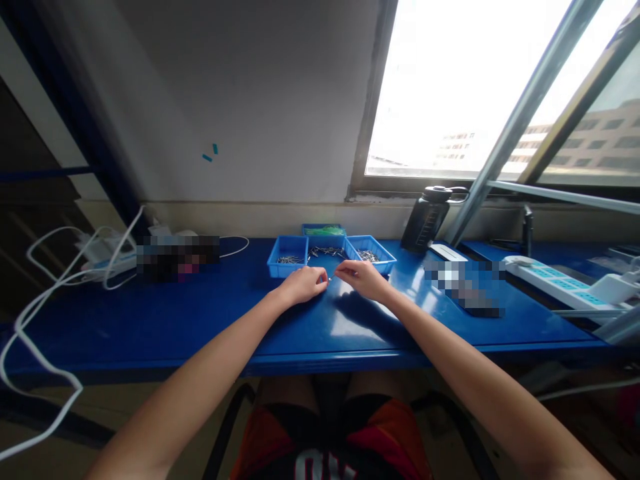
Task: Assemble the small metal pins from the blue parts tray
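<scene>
On the glossy blue desk [200, 313], the left hand [303, 285] pinches a small silvery metal pin [329, 279] (too tiny to detail) in a closed grip. The right hand [364, 277] curls just beside it, and I cannot tell its grip. Shallow blue plastic trays [287, 252] sit just behind.

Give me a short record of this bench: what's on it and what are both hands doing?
Surface: blue bench
Left hand: fingers pinched on a tiny metal piece
Right hand: fingertips close to that piece; hold unclear
Behind hands: left tray and right tray, both blue, loose metal parts between them
Further back: back tray with green contents
Right side: dark bottle, white power strip
Left side: white cables
</scene>
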`<action>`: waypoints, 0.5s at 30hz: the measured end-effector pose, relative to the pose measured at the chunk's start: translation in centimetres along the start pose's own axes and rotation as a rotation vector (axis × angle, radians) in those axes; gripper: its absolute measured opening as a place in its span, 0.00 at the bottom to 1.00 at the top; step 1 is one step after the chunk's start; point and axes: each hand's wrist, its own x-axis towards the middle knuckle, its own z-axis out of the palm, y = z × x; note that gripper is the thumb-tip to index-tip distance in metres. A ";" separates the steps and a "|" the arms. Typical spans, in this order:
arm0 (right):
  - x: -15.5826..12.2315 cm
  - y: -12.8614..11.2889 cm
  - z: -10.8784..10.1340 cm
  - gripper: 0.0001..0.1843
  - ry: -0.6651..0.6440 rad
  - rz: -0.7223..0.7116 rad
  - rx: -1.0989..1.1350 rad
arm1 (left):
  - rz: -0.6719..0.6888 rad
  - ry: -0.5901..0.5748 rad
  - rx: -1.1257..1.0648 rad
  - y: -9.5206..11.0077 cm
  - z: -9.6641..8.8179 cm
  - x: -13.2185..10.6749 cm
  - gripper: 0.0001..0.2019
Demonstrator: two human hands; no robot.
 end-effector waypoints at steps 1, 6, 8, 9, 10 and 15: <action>0.0 -0.1 0.0 0.11 0.001 -0.008 0.010 | 0.002 0.002 0.002 0.1 0.0 0.0 0.12; 0.0 0.1 -0.3 0.12 -0.005 0.008 -0.018 | 0.015 0.031 0.004 0.0 -0.1 -0.1 0.09; 0.1 0.5 -0.4 0.12 -0.022 0.052 -0.063 | 0.019 0.060 -0.024 0.0 -0.1 -0.1 0.09; 0.1 0.7 -0.5 0.12 -0.040 0.076 -0.087 | 0.022 0.084 -0.045 0.0 -0.1 -0.1 0.09; 0.1 1.0 -0.5 0.12 -0.065 0.095 -0.106 | 0.024 0.114 -0.071 0.0 -0.2 -0.1 0.09; -0.1 1.2 -0.1 0.12 -0.216 0.089 -0.060 | 0.057 0.248 -0.192 0.2 -0.3 0.1 0.11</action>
